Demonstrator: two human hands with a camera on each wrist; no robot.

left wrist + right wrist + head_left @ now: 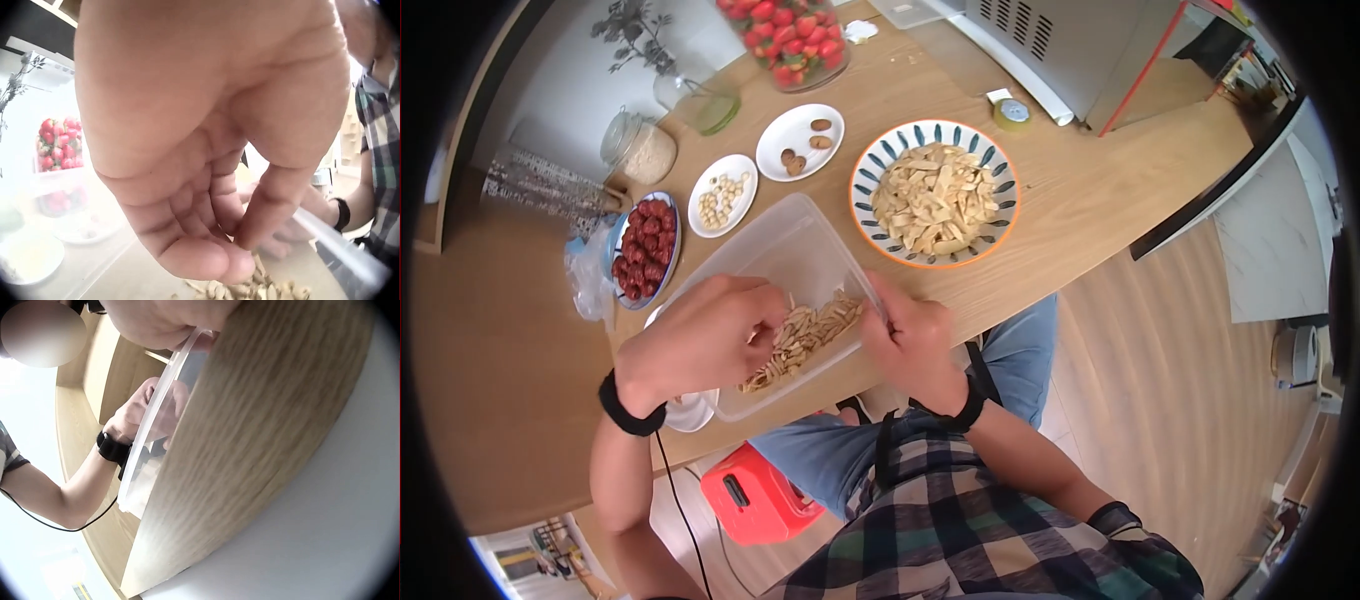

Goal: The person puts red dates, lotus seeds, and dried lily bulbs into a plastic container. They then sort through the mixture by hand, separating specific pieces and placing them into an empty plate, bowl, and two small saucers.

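A translucent plastic container (808,225) stands at the table's front edge, with small pale-brown dried pieces (805,340) heaped toward its near end. My right hand (910,335) grips its right rim, thumb and fingers on either side of the wall. Over the heap, my left hand (710,335) reaches in palm down with curled fingers. In the left wrist view the left thumb meets the fingertips (237,265) just above the pieces; I cannot tell whether a piece is between them. To the right, a patterned bowl (862,215) is piled with pale flat strips (935,200).
Behind the container are a plate of dark red dates (645,250), a dish of cream-coloured seeds (722,198) and a dish with several brown nuts (793,160). A grain jar (640,150), glass vase (700,105), strawberry container (790,40), tape roll (1010,113) and grey appliance (1060,50) stand farther back.
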